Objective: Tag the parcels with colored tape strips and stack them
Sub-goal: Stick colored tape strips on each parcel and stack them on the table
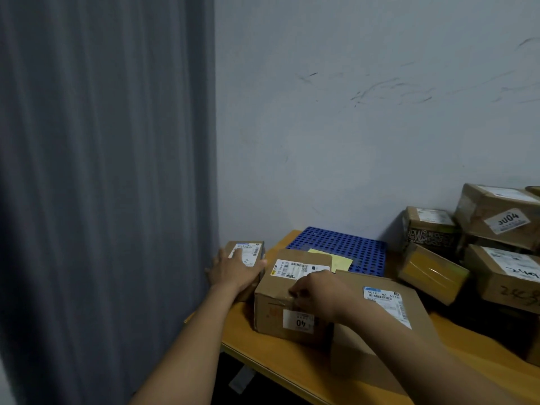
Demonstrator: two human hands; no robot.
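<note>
- The left hand (233,270) lies on top of a small box (247,252) at the far left corner of the table (263,356); its fingers are stretched out flat over the label, thumb out to the right; released, resting rather than clenched.
- The right hand (317,290) sits on the near top edge of the middle box (287,290); its fingers are curled down onto that edge; I cannot tell whether they pinch anything.
- The middle box stands just right of the small box, touching it or nearly so; a white label lies on its top and another, marked 40, on its near side.
- A flat box (388,305) lies to the right of the middle box, partly under the right forearm.
- Behind them a blue holed panel (342,244) lies flat against the wall (350,112), with a yellow sheet (336,260) on it.
- A pile of boxes (496,238) crowds the far right of the table.
- A grey curtain (102,171) hangs along the left.
</note>
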